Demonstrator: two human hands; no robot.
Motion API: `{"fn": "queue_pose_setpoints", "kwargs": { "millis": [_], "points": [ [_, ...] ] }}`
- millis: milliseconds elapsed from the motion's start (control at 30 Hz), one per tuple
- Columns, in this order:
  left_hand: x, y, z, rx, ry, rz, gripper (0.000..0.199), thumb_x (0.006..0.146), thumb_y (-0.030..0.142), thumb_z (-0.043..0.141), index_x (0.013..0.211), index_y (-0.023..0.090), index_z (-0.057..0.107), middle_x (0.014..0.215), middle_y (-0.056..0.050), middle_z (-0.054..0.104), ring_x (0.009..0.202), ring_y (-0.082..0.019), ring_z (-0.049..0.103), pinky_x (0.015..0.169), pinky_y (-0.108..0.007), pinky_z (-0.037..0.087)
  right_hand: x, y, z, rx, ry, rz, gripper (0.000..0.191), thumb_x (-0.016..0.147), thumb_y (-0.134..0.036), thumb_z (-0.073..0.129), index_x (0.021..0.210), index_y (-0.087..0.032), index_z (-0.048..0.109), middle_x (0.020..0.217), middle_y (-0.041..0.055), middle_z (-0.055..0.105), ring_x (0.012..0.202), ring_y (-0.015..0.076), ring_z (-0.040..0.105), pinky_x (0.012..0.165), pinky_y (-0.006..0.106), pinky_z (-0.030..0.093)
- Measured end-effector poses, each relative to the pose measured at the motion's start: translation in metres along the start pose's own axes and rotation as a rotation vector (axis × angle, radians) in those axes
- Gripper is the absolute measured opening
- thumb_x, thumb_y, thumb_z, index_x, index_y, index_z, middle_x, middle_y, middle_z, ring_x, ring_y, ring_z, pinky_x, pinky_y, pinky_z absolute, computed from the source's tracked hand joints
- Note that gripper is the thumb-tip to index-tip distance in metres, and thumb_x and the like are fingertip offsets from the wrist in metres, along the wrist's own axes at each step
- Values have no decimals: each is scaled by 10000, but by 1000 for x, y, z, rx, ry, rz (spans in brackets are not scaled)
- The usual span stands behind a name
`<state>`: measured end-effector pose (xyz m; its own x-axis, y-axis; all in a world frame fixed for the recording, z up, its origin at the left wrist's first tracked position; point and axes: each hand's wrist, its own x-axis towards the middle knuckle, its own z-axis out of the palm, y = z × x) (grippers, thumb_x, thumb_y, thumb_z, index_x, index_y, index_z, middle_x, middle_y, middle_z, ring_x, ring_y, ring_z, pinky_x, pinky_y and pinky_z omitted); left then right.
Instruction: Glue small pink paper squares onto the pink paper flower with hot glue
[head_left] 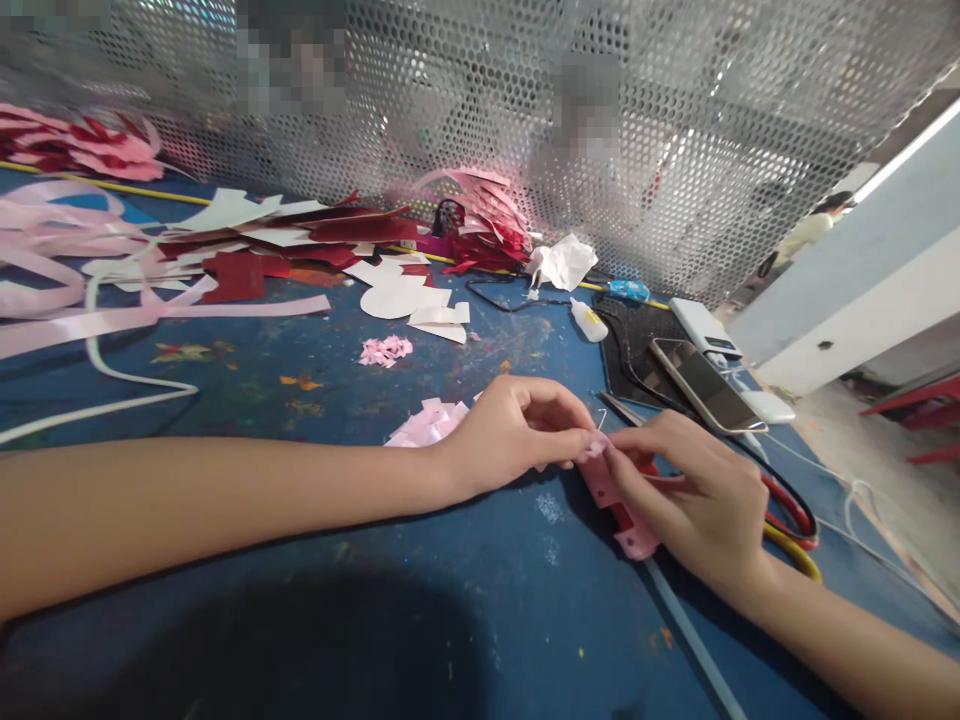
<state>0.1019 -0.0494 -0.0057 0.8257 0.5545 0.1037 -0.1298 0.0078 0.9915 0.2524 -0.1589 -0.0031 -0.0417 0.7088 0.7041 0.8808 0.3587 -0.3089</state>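
I sit in what looks like a craft workshop. My worktable (480, 570), blue and paint-spotted, runs up to a perforated metal screen (465, 110). Along the screen's foot lie red cut pieces (367, 228); nearer me than the screen are white cutouts (401, 300), a small squeeze bottle (589, 321) and the pink piece (598, 449) I hold. Past the screen's right end, a person (806, 237) shows.

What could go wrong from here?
The small pink piece could slip or crease, pinched between the fingertips of the left hand and right hand. The left wrist might scatter the pink pile beside it. The pointed metal blade near the right fingers could prick.
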Motion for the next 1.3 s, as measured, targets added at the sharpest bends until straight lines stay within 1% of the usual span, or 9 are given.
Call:
{"fn": "queue_pose_setpoints", "kwargs": {
  "millis": [100,200,267,333,433,533,733,933,1300],
  "points": [
    [-2,2,1,22,-1,32,85,759,206,682,769,133,640,649,17,626,565,-59,565,552,-165,463,-1,0,0,-3,6,31,72,802,-142,621,766,-195,654,585,-31,602,538,90,540,514,222,442],
    [-4,3,2,79,22,84,75,763,179,667,807,146,616,762,5,650,695,-80,613,669,-185,491,-1,1,0,-11,18,64,70,801,-147,621,758,-193,651,576,-38,588,535,82,533,510,212,429],
    [-5,2,2,114,21,101,122,750,148,668,848,157,597,838,-1,664,791,-96,636,739,-196,492,-2,1,1,-3,12,84,65,801,-153,621,762,-195,652,582,-38,587,538,83,534,511,214,426],
    [-5,1,1,115,10,101,188,740,126,672,895,165,573,862,-3,674,823,-104,648,768,-205,493,-2,2,1,17,-2,89,62,802,-156,621,768,-197,653,591,-37,588,540,84,534,511,216,424],
    [-5,-2,1,61,2,104,246,748,129,675,945,170,532,854,-7,688,822,-109,662,779,-218,505,-3,2,1,33,-8,77,64,801,-152,625,764,-199,650,588,-39,582,537,82,530,510,216,420],
    [-5,-2,1,30,8,115,261,761,139,672,961,174,508,852,-8,696,818,-108,669,781,-221,515,-3,2,0,32,-10,80,72,801,-149,626,759,-203,648,593,-38,586,539,82,532,511,216,421],
    [-6,-1,1,68,14,124,276,757,150,673,958,187,488,844,0,703,804,-119,678,770,-235,524,-3,2,-1,30,-26,84,82,807,-159,612,749,-208,643,590,-34,593,546,90,541,510,223,430],
    [-6,-1,1,106,21,139,283,752,156,671,959,190,481,859,-12,709,819,-138,688,770,-252,528,-2,1,-1,18,-14,98,94,806,-168,605,733,-212,644,572,-39,587,534,90,536,498,223,425],
    [-6,-1,0,103,22,149,284,763,172,685,953,190,475,860,-9,711,814,-123,683,765,-228,526,-2,1,-2,-5,-3,147,88,798,-178,607,731,-221,646,582,-46,601,524,88,546,498,220,418]
  ]
}}
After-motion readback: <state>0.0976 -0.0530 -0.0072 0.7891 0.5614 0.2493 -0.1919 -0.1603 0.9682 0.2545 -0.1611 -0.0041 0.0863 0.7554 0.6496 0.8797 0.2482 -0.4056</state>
